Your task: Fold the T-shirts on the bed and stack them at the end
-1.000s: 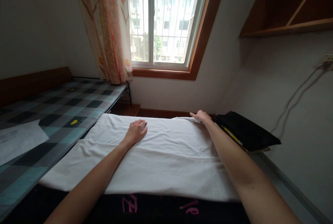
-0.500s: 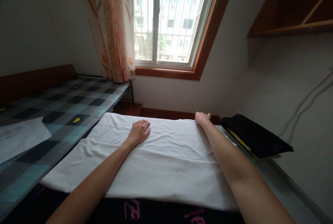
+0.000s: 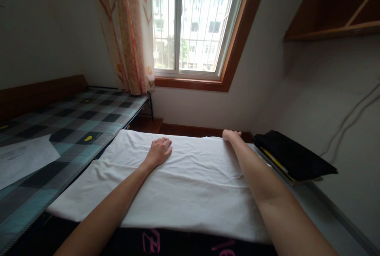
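Observation:
A white cloth (image 3: 196, 192), soft and lightly creased like a garment, lies spread over a surface before me. Its near edge overlaps a black fabric with pink lettering (image 3: 151, 241). On the cloth's far left part, my left hand (image 3: 160, 150) rests palm down with its fingers laid out. At the far edge, toward the right, my right hand (image 3: 230, 134) has its fingers bent over the cloth's border and seems to grip it. Part of those fingers is hidden behind the hand.
A checked mattress (image 3: 68, 117) with a paper sheet (image 3: 26, 159) on it lies at left. Black folders (image 3: 293, 155) are stacked at right against the wall. A window (image 3: 196, 26), an orange-patterned curtain (image 3: 130, 30) and a wooden shelf (image 3: 335, 32) are beyond.

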Motion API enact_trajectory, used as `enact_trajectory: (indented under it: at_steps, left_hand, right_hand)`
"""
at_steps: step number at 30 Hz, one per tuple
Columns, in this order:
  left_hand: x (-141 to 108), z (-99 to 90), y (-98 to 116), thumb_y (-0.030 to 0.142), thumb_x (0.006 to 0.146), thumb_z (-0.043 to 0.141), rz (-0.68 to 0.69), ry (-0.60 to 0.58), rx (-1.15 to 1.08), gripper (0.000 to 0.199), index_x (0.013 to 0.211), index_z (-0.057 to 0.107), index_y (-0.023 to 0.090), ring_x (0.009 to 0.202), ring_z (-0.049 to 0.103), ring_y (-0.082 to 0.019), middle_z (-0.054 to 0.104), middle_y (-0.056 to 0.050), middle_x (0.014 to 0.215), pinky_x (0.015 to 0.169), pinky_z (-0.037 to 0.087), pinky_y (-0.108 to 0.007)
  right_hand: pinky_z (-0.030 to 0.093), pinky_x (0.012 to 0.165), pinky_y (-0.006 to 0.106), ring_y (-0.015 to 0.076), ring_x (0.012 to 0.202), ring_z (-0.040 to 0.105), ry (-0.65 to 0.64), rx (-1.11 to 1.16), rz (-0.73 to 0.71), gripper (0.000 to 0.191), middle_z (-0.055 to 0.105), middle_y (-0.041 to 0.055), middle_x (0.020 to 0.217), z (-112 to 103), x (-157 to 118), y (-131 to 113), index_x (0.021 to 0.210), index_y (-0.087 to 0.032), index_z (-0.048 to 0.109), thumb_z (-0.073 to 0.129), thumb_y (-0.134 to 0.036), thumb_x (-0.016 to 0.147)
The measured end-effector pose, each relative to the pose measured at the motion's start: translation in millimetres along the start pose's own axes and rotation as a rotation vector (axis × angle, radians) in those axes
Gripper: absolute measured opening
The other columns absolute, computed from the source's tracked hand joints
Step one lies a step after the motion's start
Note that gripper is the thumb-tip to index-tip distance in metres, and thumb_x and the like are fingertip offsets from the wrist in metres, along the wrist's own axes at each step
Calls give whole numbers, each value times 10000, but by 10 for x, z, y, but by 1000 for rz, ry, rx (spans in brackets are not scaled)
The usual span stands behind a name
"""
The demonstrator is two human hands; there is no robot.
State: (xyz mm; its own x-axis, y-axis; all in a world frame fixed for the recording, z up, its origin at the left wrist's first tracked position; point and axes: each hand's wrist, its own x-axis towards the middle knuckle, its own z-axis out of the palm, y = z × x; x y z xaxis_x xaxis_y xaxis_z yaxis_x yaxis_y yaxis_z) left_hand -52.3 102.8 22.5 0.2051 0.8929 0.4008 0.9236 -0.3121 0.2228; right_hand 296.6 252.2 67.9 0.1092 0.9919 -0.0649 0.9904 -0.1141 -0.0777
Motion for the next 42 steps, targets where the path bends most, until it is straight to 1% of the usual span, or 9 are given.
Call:
enact_trajectory:
  at_steps: [9, 16, 19, 24, 26, 29, 33, 38, 42]
  left_hand:
    - [5, 13, -3, 316, 898, 507, -1, 5, 6, 250, 1106, 625, 241, 1090, 566, -250, 634, -68, 1187, 934, 394, -403]
    - [13, -15, 17, 318, 898, 504, -30, -20, 15, 255, 1106, 630, 242, 1086, 564, -248, 639, -66, 1184, 935, 385, -396]
    - [15, -29, 21, 317, 898, 498, -27, -25, 14, 262, 1107, 631, 230, 1080, 566, -252, 645, -71, 1165, 931, 389, -401]
    - [17, -32, 24, 316, 897, 493, -21, -26, 8, 269, 1098, 640, 215, 1086, 568, -263, 644, -83, 1160, 934, 392, -412]
    - [18, -32, 24, 316, 899, 488, -18, -28, 9, 274, 1101, 641, 212, 1087, 569, -266, 644, -87, 1163, 936, 393, -413]
    - [15, -34, 22, 320, 906, 479, -15, -31, 10, 280, 1106, 641, 212, 1093, 567, -265, 643, -91, 1172, 939, 395, -411]
    - [9, -43, 22, 318, 907, 479, -18, -37, 0, 276, 1109, 643, 225, 1106, 568, -261, 644, -87, 1177, 950, 396, -404]
    - [10, -62, 35, 325, 912, 476, -19, -46, 4, 280, 1116, 644, 231, 1120, 566, -255, 642, -83, 1195, 958, 399, -394]
    - [8, -68, 36, 317, 914, 469, -10, -48, 4, 284, 1121, 642, 227, 1109, 572, -252, 643, -85, 1195, 951, 407, -394]
  right_hand:
    - [304, 1016, 549, 363, 1264, 453, 96, -9, 81, 339, 603, 178, 1257, -62, -15, -118, 1159, -169, 677, 508, -199, 866]
    - [454, 942, 385, 266, 1134, 578, 352, 617, -176, 443, 620, 158, 1276, -446, -82, -77, 1246, -148, 647, 541, -310, 848]
    - [487, 807, 316, 231, 933, 647, 186, 860, -422, 474, 722, 125, 1059, -523, -364, 32, 1065, -137, 740, 628, -497, 777]
    - [433, 652, 261, 182, 686, 612, -333, 441, -548, 387, 721, 55, 708, -423, -963, 325, 738, -149, 782, 754, -520, 630]
    - [409, 606, 250, 165, 634, 592, -386, 331, -516, 382, 700, 49, 658, -367, -1117, 414, 701, -151, 771, 731, -529, 665]
    - [389, 572, 240, 152, 613, 580, -315, 342, -488, 460, 690, 52, 677, -310, -1209, 436, 708, -153, 747, 625, -593, 767]
    - [427, 640, 237, 183, 764, 639, -93, 476, -358, 457, 723, 103, 901, -219, -1184, 187, 874, -134, 726, 551, -556, 856]
    - [437, 812, 325, 297, 1032, 624, 2, 398, -160, 542, 684, 153, 1143, 14, -1152, -379, 1073, -145, 677, 531, -615, 846]
    - [391, 902, 389, 303, 1097, 591, 171, 329, -66, 349, 688, 142, 1114, 150, -1153, -732, 1142, -166, 640, 533, -379, 887]
